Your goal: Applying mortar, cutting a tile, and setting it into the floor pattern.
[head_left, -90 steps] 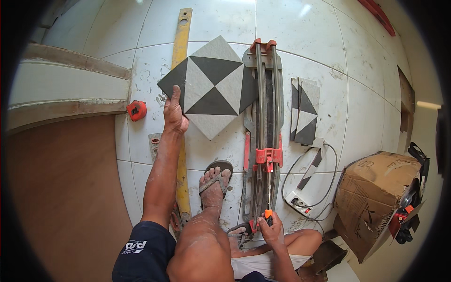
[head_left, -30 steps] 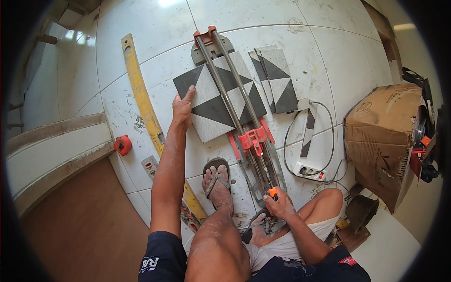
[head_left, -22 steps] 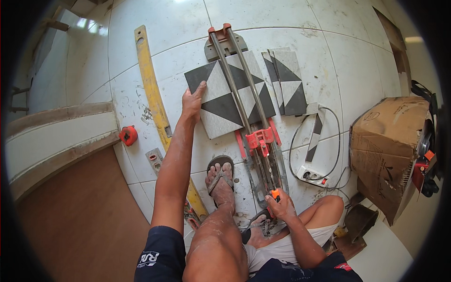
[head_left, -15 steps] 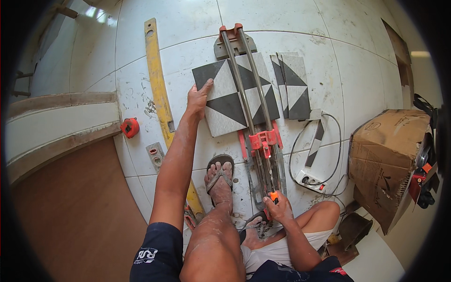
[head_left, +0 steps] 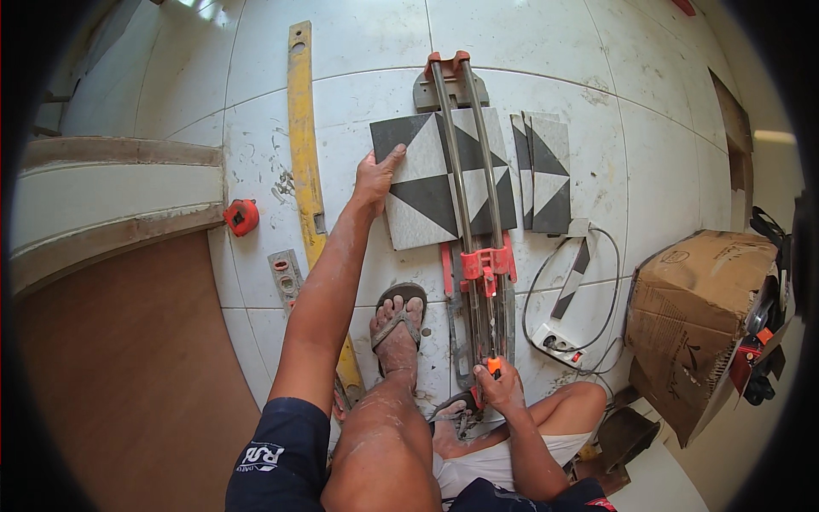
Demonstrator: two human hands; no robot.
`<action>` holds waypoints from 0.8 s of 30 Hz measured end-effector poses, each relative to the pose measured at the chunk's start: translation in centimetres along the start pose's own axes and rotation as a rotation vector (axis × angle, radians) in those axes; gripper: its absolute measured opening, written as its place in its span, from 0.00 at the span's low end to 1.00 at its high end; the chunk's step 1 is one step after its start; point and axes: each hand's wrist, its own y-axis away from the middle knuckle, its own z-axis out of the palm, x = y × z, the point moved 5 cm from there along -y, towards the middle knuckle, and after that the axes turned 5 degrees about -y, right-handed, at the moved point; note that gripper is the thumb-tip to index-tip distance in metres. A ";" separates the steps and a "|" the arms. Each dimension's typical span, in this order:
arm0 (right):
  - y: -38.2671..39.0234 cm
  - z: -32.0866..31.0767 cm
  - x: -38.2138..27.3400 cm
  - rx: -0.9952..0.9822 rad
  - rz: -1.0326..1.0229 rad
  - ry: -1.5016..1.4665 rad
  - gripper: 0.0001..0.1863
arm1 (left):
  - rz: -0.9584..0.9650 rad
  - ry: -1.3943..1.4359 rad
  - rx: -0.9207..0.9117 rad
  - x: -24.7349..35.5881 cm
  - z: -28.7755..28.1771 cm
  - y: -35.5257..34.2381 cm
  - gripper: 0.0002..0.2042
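Observation:
A black-and-white triangle-patterned tile (head_left: 415, 205) lies on a manual tile cutter, under its two metal rails (head_left: 458, 183). My left hand (head_left: 375, 181) grips the tile's left edge, thumb on top and the other fingers mostly hidden. The cutter's red carriage (head_left: 487, 264) sits on the rails just below the tile's near edge. My right hand (head_left: 503, 388) is closed around the cutter's handle (head_left: 494, 367), whose orange end shows above the fist. Beside the cutter, on the right, several cut tile pieces (head_left: 546, 175) overlap on the floor.
Left of the cutter lie a long yellow spirit level (head_left: 302, 119), a small grey level (head_left: 284, 275) and a red tape measure (head_left: 242, 218). To the right are a narrow tile strip (head_left: 572, 282), a white power strip (head_left: 556, 345) with looping cable and a cardboard box (head_left: 695, 316).
The view has shifted slightly, so the cutter and tile appear a little further right and lower. Both hands keep their grip, with no clear movement of the tile or carriage.

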 end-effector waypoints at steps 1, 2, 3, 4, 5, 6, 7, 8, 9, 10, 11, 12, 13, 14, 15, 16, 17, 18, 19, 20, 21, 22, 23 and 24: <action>0.0 0.0 0.0 -0.005 -0.015 -0.006 0.22 | 0.002 0.002 0.001 0.0 0.0 0.0 0.28; 0.0 0.0 -0.1 0.008 -0.038 -0.009 0.22 | 0.000 0.005 0.007 0.0 0.0 0.0 0.28; 0.0 -0.1 -0.2 0.020 -0.061 -0.013 0.22 | 0.005 0.006 0.002 0.0 0.0 0.0 0.28; 0.1 -0.1 -0.3 0.022 -0.060 -0.012 0.22 | 0.001 0.008 0.001 -0.1 0.0 0.0 0.28; 0.1 -0.1 -0.2 0.013 -0.042 0.000 0.22 | -0.002 0.010 0.000 -0.1 0.0 0.0 0.28; 0.1 -0.1 -0.2 0.004 -0.024 0.011 0.22 | -0.002 0.011 0.000 -0.2 0.0 0.0 0.28; 0.1 -0.1 -0.2 0.003 -0.024 0.012 0.22 | 0.001 0.018 0.000 -0.2 0.0 0.0 0.27; 0.1 -0.1 -0.1 0.002 -0.010 -0.005 0.22 | 0.004 0.026 0.003 -0.2 -0.1 -0.1 0.27; 0.1 0.0 0.0 -0.001 0.003 -0.022 0.22 | 0.007 0.026 0.003 -0.2 -0.1 -0.1 0.27; 0.1 0.0 0.1 -0.004 0.001 -0.019 0.22 | 0.001 0.024 -0.001 -0.2 -0.1 -0.2 0.27; 0.0 0.0 0.1 0.004 -0.007 -0.023 0.21 | -0.013 0.023 0.003 -0.3 -0.2 -0.2 0.26; -0.1 0.0 0.2 0.012 -0.017 -0.016 0.21 | -0.001 0.030 0.006 -0.4 -0.3 0.0 0.26; -0.2 0.0 0.4 0.002 -0.024 -0.012 0.21 | 0.000 0.084 -0.008 -0.5 -0.3 0.3 0.25; -0.3 0.3 0.7 -0.021 0.011 -0.055 0.21 | 0.004 0.143 -0.022 -0.7 -0.5 0.7 0.24; -0.2 0.3 1.0 -0.044 0.050 -0.099 0.20 | 0.006 0.144 -0.008 -1.1 -0.8 1.4 0.24; -0.4 0.5 1.1 -0.026 0.067 -0.084 0.19 | 0.024 0.201 0.033 -1.6 -1.2 2.3 0.24; -0.4 0.4 0.7 -0.035 -0.005 -0.113 0.19 | 0.030 0.253 0.082 -2.2 -1.7 3.3 0.24; -0.4 0.5 0.7 -0.035 0.002 -0.122 0.18 | 0.023 0.308 0.102 -2.9 -2.2 4.6 0.24; -0.2 0.4 0.9 -0.036 0.063 -0.117 0.18 | 0.026 0.311 0.111 -3.6 -2.5 5.7 0.24; -0.1 0.4 0.4 -0.045 0.007 -0.124 0.18 | 0.067 0.424 0.124 -4.1 -2.8 6.7 0.24; -0.1 0.3 0.3 -0.046 0.022 -0.133 0.17 | 0.103 0.539 0.142 -4.6 -3.2 7.7 0.24; 0.0 0.3 0.2 -0.055 0.032 -0.161 0.17 | 0.093 0.552 0.188 -5.3 -3.6 8.7 0.24; 0.1 0.3 0.0 -0.064 0.033 -0.133 0.17 | 0.091 0.549 0.210 -5.9 -3.8 9.5 0.24; 0.1 0.2 -0.2 -0.047 0.014 -0.122 0.17 | 0.104 0.600 0.217 -6.3 -4.0 10.1 0.25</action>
